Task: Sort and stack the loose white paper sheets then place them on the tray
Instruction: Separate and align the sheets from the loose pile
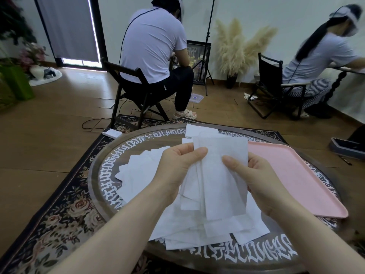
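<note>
Paper sheets lie scattered across my round table, thin, white and overlapping at odd angles; the pink tray beside them on my right holds none yet. I judge I am mid-gathering: the small uneven bundle I hold above the pile needs its edges squared before more sheets join. My left hand and right hand each pinch it, thumbs on top.

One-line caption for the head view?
Both hands hold white paper sheets above a loose pile; pink tray bare.
</note>
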